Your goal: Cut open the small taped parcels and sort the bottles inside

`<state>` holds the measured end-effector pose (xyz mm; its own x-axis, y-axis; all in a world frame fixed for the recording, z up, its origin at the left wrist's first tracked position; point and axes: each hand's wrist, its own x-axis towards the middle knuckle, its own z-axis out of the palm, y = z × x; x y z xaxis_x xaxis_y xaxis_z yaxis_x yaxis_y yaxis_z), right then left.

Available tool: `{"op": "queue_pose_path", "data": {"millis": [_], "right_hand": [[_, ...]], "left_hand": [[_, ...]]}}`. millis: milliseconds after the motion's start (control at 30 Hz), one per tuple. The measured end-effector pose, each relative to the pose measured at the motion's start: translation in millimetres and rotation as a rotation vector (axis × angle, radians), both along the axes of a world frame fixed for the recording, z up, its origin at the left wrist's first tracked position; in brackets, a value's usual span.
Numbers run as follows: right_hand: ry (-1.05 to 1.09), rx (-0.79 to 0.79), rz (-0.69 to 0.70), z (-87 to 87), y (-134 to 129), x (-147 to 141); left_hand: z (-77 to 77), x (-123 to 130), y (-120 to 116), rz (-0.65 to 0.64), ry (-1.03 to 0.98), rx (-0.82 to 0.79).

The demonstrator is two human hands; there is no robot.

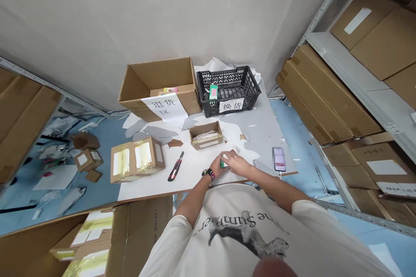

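Observation:
Close to the front edge of the table, my left hand (216, 167) is closed around a small green box (222, 162), which is mostly covered by fingers. My right hand (236, 164) reaches in from the other side, its bent fingers on the top of that box. A small open carton (206, 135) with whitish paper inside stands just beyond my hands. To the left lies a red and black box cutter (176, 167).
A large open carton (188, 99) and a black plastic basket (224, 107) holding a green-and-white box (213, 92) stand at the back. Taped cartons (132, 160) sit at left, a phone (278, 159) at right. Shelves of cartons (328, 95) flank the table.

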<state>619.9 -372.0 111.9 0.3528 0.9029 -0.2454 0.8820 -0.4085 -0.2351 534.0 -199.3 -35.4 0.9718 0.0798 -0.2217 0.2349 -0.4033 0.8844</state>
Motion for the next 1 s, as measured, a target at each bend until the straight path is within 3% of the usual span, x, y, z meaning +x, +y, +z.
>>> {"op": "queue_pose_path", "data": {"millis": [267,433,533,733,1000], "right_hand": [[0.160,0.079,-0.057,-1.1,5,2],[0.183,0.383,-0.406,-14.0,2,20],[0.142,0.451,-0.539,-24.0,0,19],[0.079,0.360,-0.292,-30.2,-1,0],[0.113,0.217,-0.355,-15.2,13,-7]], "left_hand": [[24.5,-17,-1,0.038,-0.039,0.041],[28.1,-25,4,0.113,0.072,0.086],[30.6,-24,5,0.138,0.082,0.099],[47.8,-27,7,0.148,-0.004,0.033],[61.1,-42,8,0.198,-0.080,-0.008]]}}
